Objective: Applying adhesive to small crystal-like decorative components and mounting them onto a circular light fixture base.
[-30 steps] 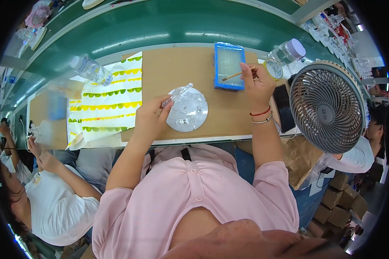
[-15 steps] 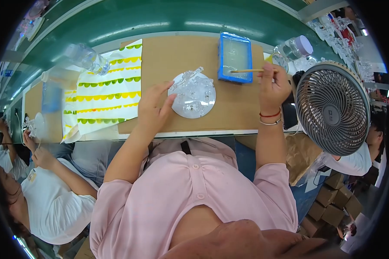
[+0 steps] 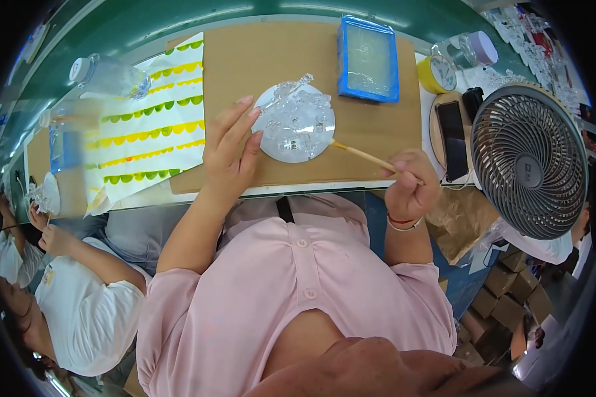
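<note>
A round white disc (image 3: 281, 151) lies on the brown cardboard, bearing a cluster of clear plastic pieces (image 3: 301, 116). My left hand (image 3: 230, 147) is at the disc's left edge, fingers spread and the fingertips against or very near the rim. My right hand (image 3: 410, 185) pinches a thin wooden stick (image 3: 371, 159) with a darker tip. That tip reaches the disc's right edge; whether it touches is too fine to tell. Beyond the disc to the right stands a blue-edged tray (image 3: 368, 59) with a pale, glossy, translucent surface.
Brown cardboard (image 3: 265, 53) covers the table. On the left are a patterned white sheet (image 3: 155, 112) and a clear bottle (image 3: 109, 76). Rightward are yellow tape (image 3: 437, 74), a lidded jar (image 3: 467, 49), a phone (image 3: 451, 140) and a grey fan (image 3: 530, 162). A co-worker (image 3: 86, 298) sits at left.
My right hand has brought the stick from over the blue-edged tray, down and left to the disc's right edge. My left hand stays beside the disc. The view has shifted slightly.
</note>
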Demonstrator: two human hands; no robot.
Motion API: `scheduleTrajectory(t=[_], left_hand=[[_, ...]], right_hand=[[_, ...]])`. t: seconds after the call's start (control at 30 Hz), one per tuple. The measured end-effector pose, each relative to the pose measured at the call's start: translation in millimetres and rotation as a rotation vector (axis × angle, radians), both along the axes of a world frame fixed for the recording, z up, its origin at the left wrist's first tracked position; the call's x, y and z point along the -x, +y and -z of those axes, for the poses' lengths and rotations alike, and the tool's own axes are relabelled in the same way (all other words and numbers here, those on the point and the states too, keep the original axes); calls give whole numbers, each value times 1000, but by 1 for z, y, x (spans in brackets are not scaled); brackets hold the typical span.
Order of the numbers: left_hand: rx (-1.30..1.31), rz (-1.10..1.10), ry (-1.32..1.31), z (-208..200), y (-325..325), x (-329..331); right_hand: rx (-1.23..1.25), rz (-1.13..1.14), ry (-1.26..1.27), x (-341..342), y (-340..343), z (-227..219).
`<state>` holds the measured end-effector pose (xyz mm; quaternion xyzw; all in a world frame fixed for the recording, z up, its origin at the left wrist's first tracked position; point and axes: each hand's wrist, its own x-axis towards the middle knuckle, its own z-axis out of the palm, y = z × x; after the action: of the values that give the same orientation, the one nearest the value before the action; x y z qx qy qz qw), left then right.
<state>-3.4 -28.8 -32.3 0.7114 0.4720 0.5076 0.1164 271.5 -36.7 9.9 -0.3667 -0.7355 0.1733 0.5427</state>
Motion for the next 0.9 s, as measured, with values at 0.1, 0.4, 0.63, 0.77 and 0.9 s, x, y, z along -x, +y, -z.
scheduleTrajectory(t=[0.1, 0.4, 0.63, 0.77, 0.9], left_hand=[[12, 3, -21, -3, 3, -2], [71, -57, -50, -8, 11, -10], [0, -72, -9, -8, 19, -8], [-11, -27, -63, -7, 23, -6], [-19, -9, -39, -7, 27, -5]], right_hand=[[25, -9, -112, 3, 0, 9], [-223, -102, -364, 30, 14, 26], [-204, -169, -487, 37, 15, 10], [-137, -161, -399, 35, 27, 5], [-41, -191, -311, 31, 34, 5]])
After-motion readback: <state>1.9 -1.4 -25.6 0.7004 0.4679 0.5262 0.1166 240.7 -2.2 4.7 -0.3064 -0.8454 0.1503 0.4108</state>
